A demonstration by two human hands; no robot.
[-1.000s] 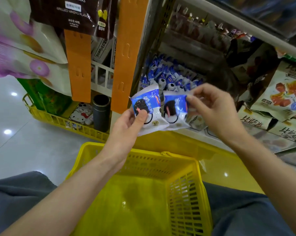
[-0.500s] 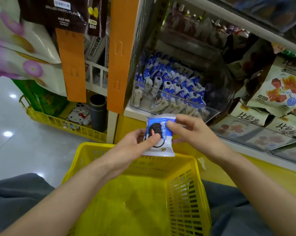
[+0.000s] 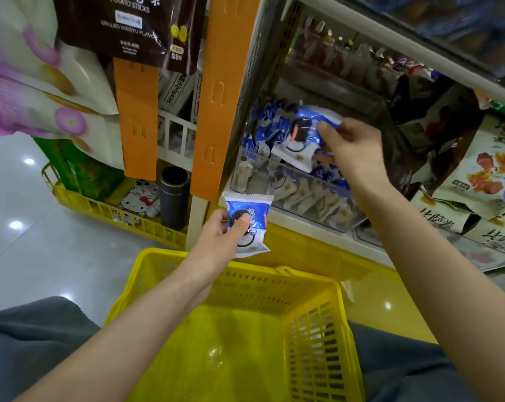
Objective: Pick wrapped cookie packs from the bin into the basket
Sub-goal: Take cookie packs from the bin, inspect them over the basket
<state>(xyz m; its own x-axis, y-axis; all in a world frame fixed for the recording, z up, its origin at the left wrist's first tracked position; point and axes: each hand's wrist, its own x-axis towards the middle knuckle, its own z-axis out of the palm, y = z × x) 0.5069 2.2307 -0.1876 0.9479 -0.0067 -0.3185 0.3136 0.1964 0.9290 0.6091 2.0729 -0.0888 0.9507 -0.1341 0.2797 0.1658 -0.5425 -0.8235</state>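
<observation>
Holding one wrapped cookie pack in each hand, the person sits before a shop shelf. The left hand (image 3: 219,239) pinches the lower cookie pack (image 3: 252,216): the thumb lies on its front, over the picture of a dark round cookie, and the other fingers (image 3: 216,223) are curled behind it. This pack stands upright, just above the far rim of the yellow basket (image 3: 312,281) and outside of it. The right hand (image 3: 353,149) grips the upper cookie pack (image 3: 300,134) at its right edge, with the thumb on the front and the fingers behind. This pack is tilted and hangs over the clear bin (image 3: 254,169), just above the loose packs (image 3: 263,126) that fill it. Both packs are blue and white with a dark cookie printed on them; the white characters on the blue part are too blurred to read. Above and to the left of the left fingers hangs a dark brown bag (image 3: 129,24) with the words "POTATO STICKS" and "GRILLED WAGYU FLAVOR". To the right of the right fingers lie beige snack bags (image 3: 489,175) with big black characters that I cannot read.
</observation>
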